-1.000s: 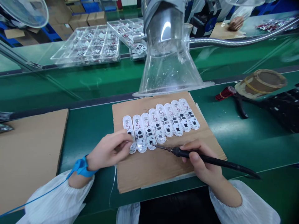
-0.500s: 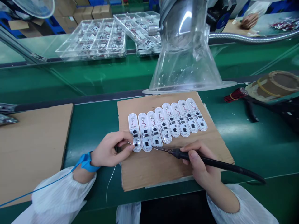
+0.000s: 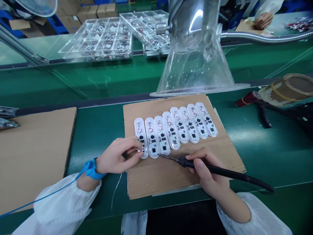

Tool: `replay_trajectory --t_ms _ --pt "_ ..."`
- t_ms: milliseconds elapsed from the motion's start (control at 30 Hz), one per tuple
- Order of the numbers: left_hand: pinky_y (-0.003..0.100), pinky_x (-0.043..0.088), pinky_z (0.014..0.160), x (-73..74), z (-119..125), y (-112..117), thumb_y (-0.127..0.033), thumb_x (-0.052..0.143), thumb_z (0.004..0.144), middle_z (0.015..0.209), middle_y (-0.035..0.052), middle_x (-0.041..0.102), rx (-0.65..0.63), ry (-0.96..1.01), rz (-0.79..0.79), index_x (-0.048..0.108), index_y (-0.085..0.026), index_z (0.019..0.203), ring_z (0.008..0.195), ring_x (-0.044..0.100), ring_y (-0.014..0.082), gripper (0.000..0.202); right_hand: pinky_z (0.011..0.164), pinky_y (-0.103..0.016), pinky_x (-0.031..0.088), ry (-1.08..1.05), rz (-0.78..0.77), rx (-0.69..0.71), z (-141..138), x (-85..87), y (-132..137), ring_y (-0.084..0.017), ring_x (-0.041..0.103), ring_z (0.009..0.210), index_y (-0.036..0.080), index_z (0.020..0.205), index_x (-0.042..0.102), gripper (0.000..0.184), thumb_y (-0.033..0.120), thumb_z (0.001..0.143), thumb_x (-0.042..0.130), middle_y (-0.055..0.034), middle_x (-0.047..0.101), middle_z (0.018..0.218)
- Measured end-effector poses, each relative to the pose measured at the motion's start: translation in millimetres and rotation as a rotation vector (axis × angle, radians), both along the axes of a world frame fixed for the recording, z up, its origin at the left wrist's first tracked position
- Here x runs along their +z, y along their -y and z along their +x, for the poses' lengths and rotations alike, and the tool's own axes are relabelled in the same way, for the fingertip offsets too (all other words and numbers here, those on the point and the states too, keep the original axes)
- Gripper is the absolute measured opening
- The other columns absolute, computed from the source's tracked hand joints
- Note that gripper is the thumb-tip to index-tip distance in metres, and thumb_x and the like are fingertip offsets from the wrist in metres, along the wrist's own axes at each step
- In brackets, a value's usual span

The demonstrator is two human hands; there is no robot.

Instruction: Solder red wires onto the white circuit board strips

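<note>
My left hand pinches a thin solder wire, whose tip reaches the lower end of the white oblong circuit boards. Several of these boards lie side by side on a brown cardboard sheet. My right hand grips a black soldering iron like a pen. Its metal tip sits close to the lower edge of the third board from the left. A thin length of the wire trails below my left hand. A blue wrist strap circles my left wrist.
A clear plastic fume hood with a metal hose hangs just beyond the cardboard. Transparent trays of boards stand behind it. Another cardboard sheet lies left, and red-wired parts lie right. A co-worker's hand is at the far right.
My left hand has moved down and off the boards, bringing the solder wire's tip to their lower end. The iron tip has shifted slightly along the board edge, and the view has turned a little.
</note>
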State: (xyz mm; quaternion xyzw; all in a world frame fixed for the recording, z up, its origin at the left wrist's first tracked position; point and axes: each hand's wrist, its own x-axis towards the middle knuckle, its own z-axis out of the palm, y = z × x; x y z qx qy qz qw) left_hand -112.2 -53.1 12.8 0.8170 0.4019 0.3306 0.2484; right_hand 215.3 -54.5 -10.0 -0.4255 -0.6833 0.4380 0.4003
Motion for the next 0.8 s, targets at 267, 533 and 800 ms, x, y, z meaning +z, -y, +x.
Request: replay_trajectory --t_ms 267,533,800 --pt "0.022 0.035 0.053 -0.7 -2.0 0.7 -0.012 0.062 0.099 0.069 -0.0063 0.054 -0.006 -0.014 -0.006 0.061 -0.020 0.099 0.055 0.045 0.0092 0.009 0.057 -0.028 0.052 0.016 0.006 0.051 -0.9 1.6 -2.0 -0.016 0.065 0.060 0.026 0.104 0.073 0.015 0.036 0.109 0.062 0.0001 0.069 0.074" --pt "0.023 0.035 0.054 0.3 -3.2 0.5 -0.012 0.062 0.099 0.068 -0.0069 0.051 -0.004 -0.028 0.000 0.061 -0.021 0.099 0.055 0.044 0.0096 0.009 0.060 -0.028 0.054 -0.008 0.013 0.070 2.6 -2.3 -0.1 -0.015 0.069 0.065 0.027 0.110 0.071 0.014 0.035 0.110 0.060 -0.0002 0.073 0.083" --pt "0.023 0.035 0.054 0.3 -4.4 1.2 -0.012 0.061 0.099 0.068 -0.0066 0.050 -0.007 -0.038 -0.012 0.062 -0.021 0.097 0.056 0.044 0.0102 0.009 0.065 -0.027 0.057 -0.006 0.002 0.116 4.2 -5.0 -2.0 -0.016 0.072 0.073 0.029 0.115 0.070 0.012 0.034 0.110 0.061 -0.0009 0.075 0.092"
